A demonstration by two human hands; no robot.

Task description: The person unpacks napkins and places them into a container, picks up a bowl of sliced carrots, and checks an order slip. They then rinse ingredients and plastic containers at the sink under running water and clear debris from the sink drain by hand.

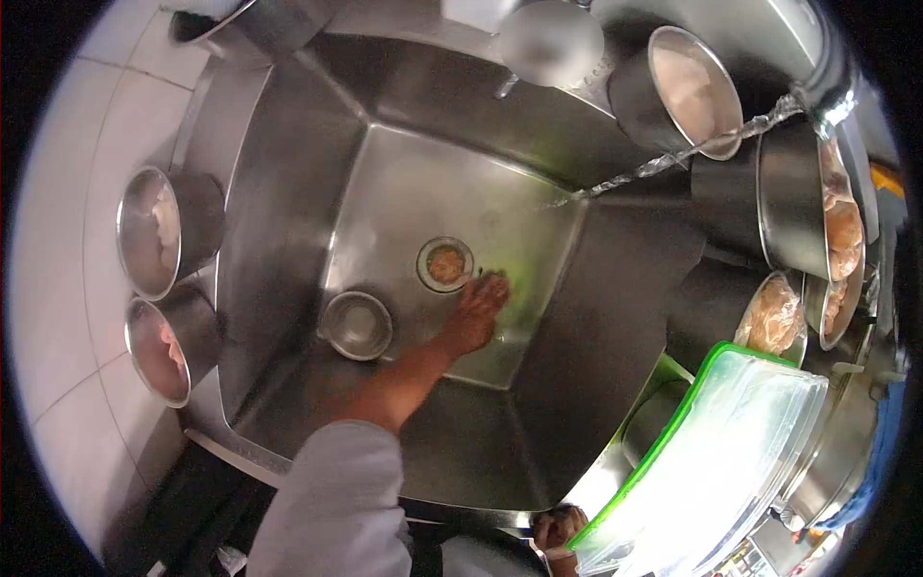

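Note:
My left hand (476, 313) reaches down to the floor of a deep steel sink (433, 183), just beside the drain (445, 264). Orange-brown scraps lie in the drain strainer. The fingertips look dark and blurred, so their grip cannot be made out. A small round metal bowl (357, 325) rests on the sink floor, left of my forearm. At the bottom right, my right hand (560, 529) is curled over the sink's front rim, beside a clear plastic container with a green edge (716, 452).
Water (654, 165) streams from the faucet (835, 96) at the upper right into the sink. Steel pots with pale food (692, 91) line the right ledge, some contents in plastic wrap (772, 315). Two more pots (197, 226) (192, 337) stand at the left edge.

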